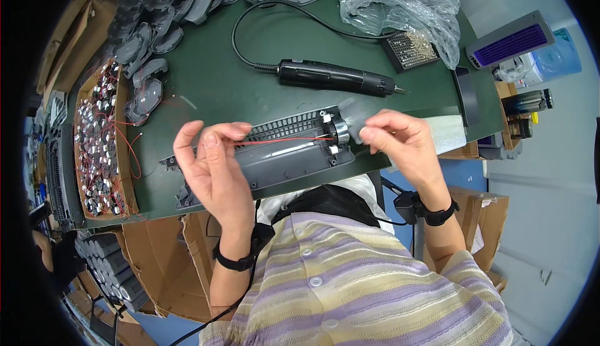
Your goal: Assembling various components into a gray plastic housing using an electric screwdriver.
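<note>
Your two hands bracket a long grey plastic housing [281, 152] that lies on the green bench [250, 77], its long axis running from your left hand up and across to your right. Your left hand [212, 165] stands at the housing's near-left end, palm turned toward you, fingers loosely spread and curled; the thumb and forefinger seem to pinch the end of a thin red wire [281, 139], though the grip itself is hard to make out. That wire runs straight along the housing's length, away from your left hand toward your right. Your right hand [397, 143] sits at the far-right end, fingertips closed narrowly on a small grey piece beside the round metal motor [339, 132], so it is the nearer hand to the motor. Beyond your right hand, farther up the bench, a black electric screwdriver [334, 77] lies roughly parallel to the housing. Out past your left hand sits a cardboard tray of small wired parts [100, 146].
</note>
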Available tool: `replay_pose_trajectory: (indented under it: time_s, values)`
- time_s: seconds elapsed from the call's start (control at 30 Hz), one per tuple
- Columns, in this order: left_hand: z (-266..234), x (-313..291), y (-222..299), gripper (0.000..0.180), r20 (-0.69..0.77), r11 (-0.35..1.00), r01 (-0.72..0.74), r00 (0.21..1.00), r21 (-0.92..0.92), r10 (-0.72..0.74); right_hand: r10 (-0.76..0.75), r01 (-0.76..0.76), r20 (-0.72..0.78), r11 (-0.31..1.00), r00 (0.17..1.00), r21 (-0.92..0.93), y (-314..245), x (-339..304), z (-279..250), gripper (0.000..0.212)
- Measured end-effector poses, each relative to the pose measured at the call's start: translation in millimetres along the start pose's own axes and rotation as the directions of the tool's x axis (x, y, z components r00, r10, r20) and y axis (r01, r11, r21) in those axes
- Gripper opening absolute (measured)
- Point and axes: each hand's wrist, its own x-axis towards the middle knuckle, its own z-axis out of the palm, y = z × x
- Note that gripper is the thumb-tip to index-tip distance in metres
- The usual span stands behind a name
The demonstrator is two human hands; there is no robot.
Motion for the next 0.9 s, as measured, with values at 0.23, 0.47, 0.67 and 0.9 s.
replay_pose_trajectory:
  time_s: [0.23,0.47,0.67,0.9]
  values:
    - [-25,11,48,0.068,-0.008,0.504,-0.156,0.951,0.849,0.308,-0.160,0.186,0.100,0.904,0.982,-0.385,8,4,15,0.012]
    - [44,-11,37,0.034,0.719,0.190,-0.726,0.685,0.661,0.119,-0.145,0.189,0.141,0.904,0.979,-0.384,11,6,15,0.013]
    - [28,-1,-20,0.038,0.669,0.463,-0.586,0.743,0.665,-0.020,0.042,-0.023,0.127,0.989,0.991,-0.147,25,28,3,0.014]
    - [40,-3,-15,0.038,0.644,0.405,-0.580,0.765,0.706,-0.028,0.025,-0.039,0.192,0.997,0.981,0.069,30,36,-1,0.028]
